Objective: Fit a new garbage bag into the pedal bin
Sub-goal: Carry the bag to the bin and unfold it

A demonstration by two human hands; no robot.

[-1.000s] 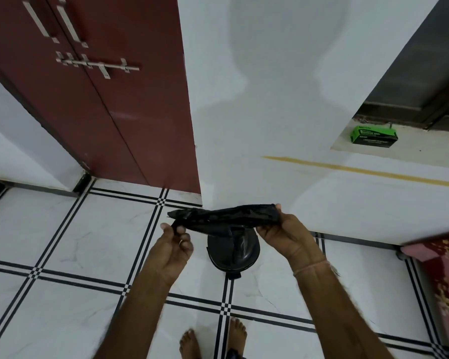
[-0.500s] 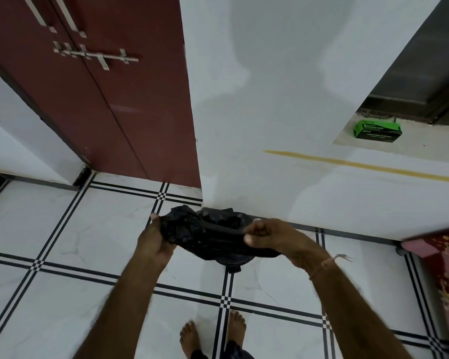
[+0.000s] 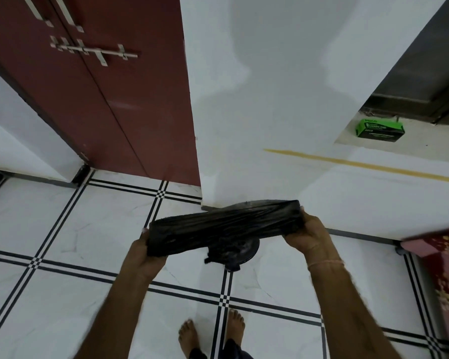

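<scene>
Black garbage bag (image 3: 226, 229), crumpled and stretched into a slanted band across centre frame, right end higher, black round pedal bin (image 3: 240, 251) directly beneath, largely hidden, its pedal toward the lower frame edge

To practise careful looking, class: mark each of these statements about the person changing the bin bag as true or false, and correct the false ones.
1. Both hands hold the black garbage bag, the left hand at one end and the right hand at the other. True.
2. The bag already lines the pedal bin. False: it is held in the air above the bin, stretched between the hands.
3. A green box sits on a ledge to the right. True.
4. The person wears shoes. False: the feet are bare.
5. The door at upper left is blue. False: it is dark red.
</scene>
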